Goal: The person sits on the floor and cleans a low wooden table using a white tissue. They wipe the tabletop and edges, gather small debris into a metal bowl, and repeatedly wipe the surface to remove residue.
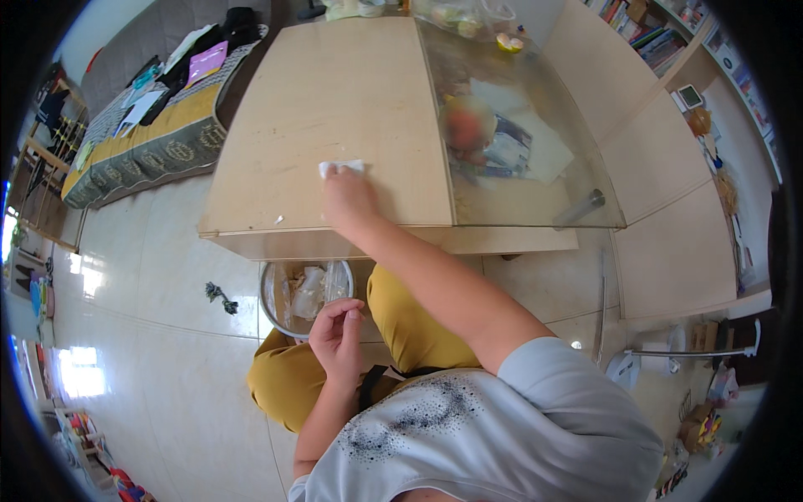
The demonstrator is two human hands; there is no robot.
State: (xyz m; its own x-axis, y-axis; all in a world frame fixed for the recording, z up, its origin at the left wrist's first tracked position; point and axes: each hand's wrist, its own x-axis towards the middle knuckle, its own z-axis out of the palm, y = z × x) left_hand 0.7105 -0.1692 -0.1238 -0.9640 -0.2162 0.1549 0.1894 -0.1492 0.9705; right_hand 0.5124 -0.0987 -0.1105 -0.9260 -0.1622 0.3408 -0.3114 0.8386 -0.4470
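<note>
My right hand (349, 196) presses a folded white tissue or cloth (341, 167) onto the wooden coffee table top (351, 94). Small dark crumbs and marks dot the wood around it, and a small white scrap (279, 219) lies close to the front edge. My left hand (337, 332) is raised above my lap with its fingers curled in; whether something is inside them cannot be seen. Just beyond it, a round trash bin (264, 302) with plastic wrappers and scraps in it stands on the floor by the table.
A glass panel (502, 210) forms the table's right part, with a bowl (467, 123) and papers visible under it. Cut fruit (509, 43) and a plastic bag (461, 16) sit at its far end. A sofa (157, 144) stands at left; a dark green sprig (221, 298) lies on the floor.
</note>
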